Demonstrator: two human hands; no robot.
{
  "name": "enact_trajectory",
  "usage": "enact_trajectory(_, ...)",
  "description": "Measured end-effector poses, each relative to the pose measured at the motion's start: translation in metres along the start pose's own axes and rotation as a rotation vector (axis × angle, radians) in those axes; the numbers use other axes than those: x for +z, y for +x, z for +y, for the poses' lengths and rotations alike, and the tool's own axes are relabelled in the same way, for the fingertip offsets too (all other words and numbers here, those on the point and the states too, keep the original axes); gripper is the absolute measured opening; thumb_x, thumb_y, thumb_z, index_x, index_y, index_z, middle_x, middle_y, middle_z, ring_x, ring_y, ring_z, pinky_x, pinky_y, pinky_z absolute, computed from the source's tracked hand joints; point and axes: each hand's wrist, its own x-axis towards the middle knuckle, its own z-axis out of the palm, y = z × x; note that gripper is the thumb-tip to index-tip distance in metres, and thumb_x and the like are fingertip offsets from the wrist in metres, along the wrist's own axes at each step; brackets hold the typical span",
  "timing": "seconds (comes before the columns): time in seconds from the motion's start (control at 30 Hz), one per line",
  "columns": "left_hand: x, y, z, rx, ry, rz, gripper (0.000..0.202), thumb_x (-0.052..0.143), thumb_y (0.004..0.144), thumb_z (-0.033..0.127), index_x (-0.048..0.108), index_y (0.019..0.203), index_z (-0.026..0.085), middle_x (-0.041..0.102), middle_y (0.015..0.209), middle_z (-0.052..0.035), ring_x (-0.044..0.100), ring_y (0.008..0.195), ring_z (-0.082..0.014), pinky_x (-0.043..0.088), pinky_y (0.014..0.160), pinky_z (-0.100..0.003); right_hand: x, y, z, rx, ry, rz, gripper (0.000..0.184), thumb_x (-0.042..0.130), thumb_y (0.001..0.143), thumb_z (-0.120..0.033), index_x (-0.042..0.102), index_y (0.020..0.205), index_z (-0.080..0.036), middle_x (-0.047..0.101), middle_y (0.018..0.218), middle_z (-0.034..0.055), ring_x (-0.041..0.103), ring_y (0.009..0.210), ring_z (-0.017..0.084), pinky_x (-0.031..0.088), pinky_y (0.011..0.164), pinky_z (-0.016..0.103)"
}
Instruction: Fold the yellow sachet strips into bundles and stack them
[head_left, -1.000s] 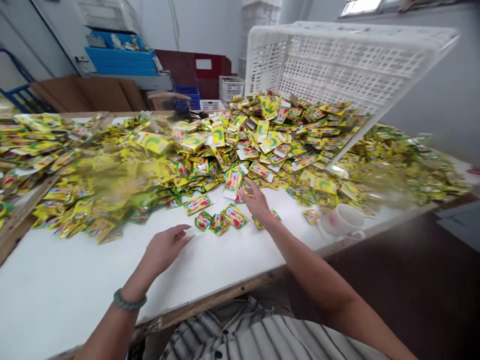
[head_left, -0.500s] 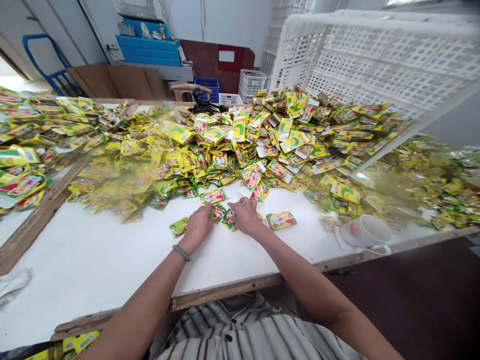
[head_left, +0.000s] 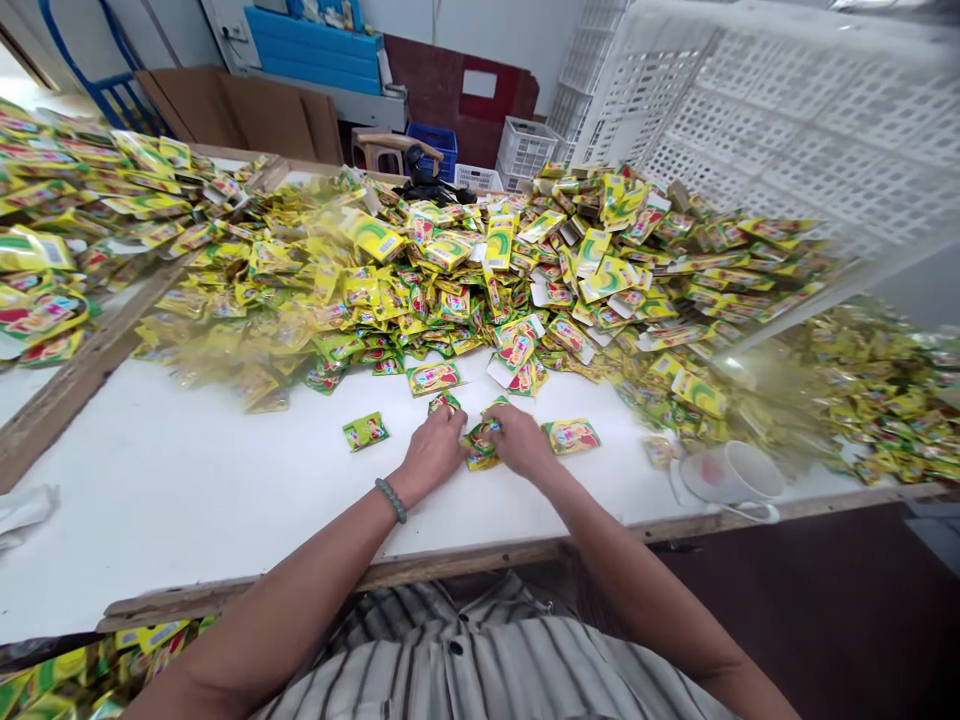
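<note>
Left hand (head_left: 436, 446): curled at a glossy sachet (head_left: 444, 401); cannot tell if the grip is closed.
Right hand (head_left: 523, 442): bent over green-yellow sachets (head_left: 480, 447) on the table (head_left: 225, 500); grip equally unclear.
Handling: probably light, soft, slippery; pinch an edge.
Beyond: packet heap (head_left: 450, 300), white crate (head_left: 780, 120).

A maroon board (head_left: 442, 90) stands before a pale wall (head_left: 517, 35), with brown cardboard sheets (head_left: 255, 115) and a blue frame (head_left: 126, 100) to its left. A wooden chair (head_left: 397, 141) sits in front of the board; white crates (head_left: 529, 145) rise to its right.
</note>
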Motion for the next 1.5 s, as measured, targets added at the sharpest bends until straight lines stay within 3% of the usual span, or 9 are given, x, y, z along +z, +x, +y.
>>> enact_trajectory(0.3, 0.012, -0.006, -0.009, 0.035, -0.324, 0.025, 0.013, 0.063, 0.079, 0.02, 0.051, 0.075, 0.021, 0.061, 0.084, -0.0052, 0.059, 0.081, -0.022, 0.046, 0.075, -0.034, -0.004, -0.024, 0.013, 0.099, 0.426, 0.093, 0.02, 0.064, 0.076, -0.033, 0.066, 0.091, -0.021, 0.063, 0.074, 0.0, 0.058, 0.072, 0.019, 0.046, 0.067, 0.03)
enact_trajectory(0.5, 0.002, -0.008, -0.014, -0.077, -1.231, -0.146, 0.03, 0.072, 0.064, 0.028, 0.044, 0.069, 0.02, 0.045, 0.058, 0.0085, 0.044, 0.053, -0.0084, 0.037, 0.055, -0.022, 0.011, -0.032, 0.01, 0.098, 0.568, 0.006, 0.023, 0.071, 0.072, -0.04, 0.066, 0.083, -0.021, 0.051, 0.06, -0.005, 0.045, 0.057, 0.014, 0.036, 0.054, 0.026)
enact_trajectory(0.67, -0.009, -0.015, -0.011, -0.161, -1.44, -0.187, 0.035, 0.078, 0.062, 0.028, 0.049, 0.081, 0.019, 0.054, 0.07, 0.0063, 0.053, 0.062, -0.0091, 0.041, 0.06, -0.021, 0.021, -0.036, 0.001, 0.084, 0.685, 0.042, 0.02, 0.071, 0.071, -0.034, 0.062, 0.082, -0.021, 0.051, 0.063, -0.0052, 0.042, 0.058, 0.012, 0.034, 0.055, 0.025)
enact_trajectory(0.87, -0.005, -0.016, -0.008, -0.065, -1.317, -0.296, 0.046, 0.084, 0.064, 0.04, 0.048, 0.085, 0.019, 0.061, 0.071, 0.0043, 0.058, 0.068, -0.0129, 0.043, 0.066, -0.025, 0.013, -0.049, 0.002, 0.26, 0.993, -0.083, 0.044, 0.076, 0.069, -0.042, 0.065, 0.104, -0.019, 0.061, 0.069, -0.0023, 0.052, 0.063, 0.014, 0.042, 0.062, 0.027)
enact_trajectory(1.03, -0.004, -0.019, 0.0, -0.003, -1.154, -0.536, 0.041, 0.077, 0.07, 0.046, 0.05, 0.084, 0.018, 0.063, 0.069, 0.0024, 0.055, 0.063, -0.0124, 0.038, 0.059, -0.023, 0.003, -0.077, 0.001, 0.232, 0.917, -0.225, 0.031, 0.076, 0.072, -0.044, 0.074, 0.09, -0.018, 0.071, 0.084, 0.002, 0.063, 0.078, 0.019, 0.049, 0.07, 0.03)
enact_trajectory(1.13, -0.015, -0.007, 0.009, 0.083, -0.999, -0.592, 0.038, 0.072, 0.075, 0.045, 0.052, 0.095, 0.019, 0.06, 0.065, 0.004, 0.055, 0.06, -0.0135, 0.039, 0.058, -0.024, -0.001, -0.089, 0.007, 0.267, 0.964, -0.067, 0.029, 0.077, 0.071, -0.042, 0.073, 0.088, -0.018, 0.071, 0.081, 0.0015, 0.064, 0.077, 0.019, 0.051, 0.071, 0.03)
enact_trajectory(1.23, -0.026, 0.02, 0.022, 0.274, -0.652, -0.362, 0.038, 0.068, 0.078, 0.037, 0.055, 0.109, 0.019, 0.07, 0.093, -0.0059, 0.064, 0.086, -0.0224, 0.048, 0.074, -0.033, -0.008, -0.094, 0.027, 0.317, 0.97, 0.189, 0.035, 0.079, 0.069, -0.044, 0.071, 0.09, -0.017, 0.073, 0.086, 0.0036, 0.065, 0.079, 0.02, 0.053, 0.075, 0.032)
enact_trajectory(1.33, -0.023, 0.052, 0.037, 0.461, -0.186, -0.161, 0.045, 0.067, 0.079, 0.027, 0.057, 0.122, 0.016, 0.062, 0.129, -0.0155, 0.05, 0.126, -0.0326, 0.042, 0.099, -0.042, -0.016, -0.095, 0.055, 0.365, 0.918, 0.367, 0.042, 0.078, 0.069, -0.049, 0.071, 0.095, -0.017, 0.074, 0.09, 0.006, 0.067, 0.083, 0.022, 0.055, 0.078, 0.036)
enact_trajectory(1.5, -0.005, 0.076, 0.05, 0.506, 0.219, -0.245, 0.039, 0.066, 0.08, 0.027, 0.063, 0.117, 0.014, 0.066, 0.119, -0.0181, 0.05, 0.121, -0.0377, 0.04, 0.094, -0.048, -0.022, -0.092, 0.081, 0.421, 0.769, 0.505, 0.044, 0.075, 0.07, -0.051, 0.07, 0.098, -0.017, 0.074, 0.094, 0.0079, 0.068, 0.087, 0.025, 0.057, 0.078, 0.039)
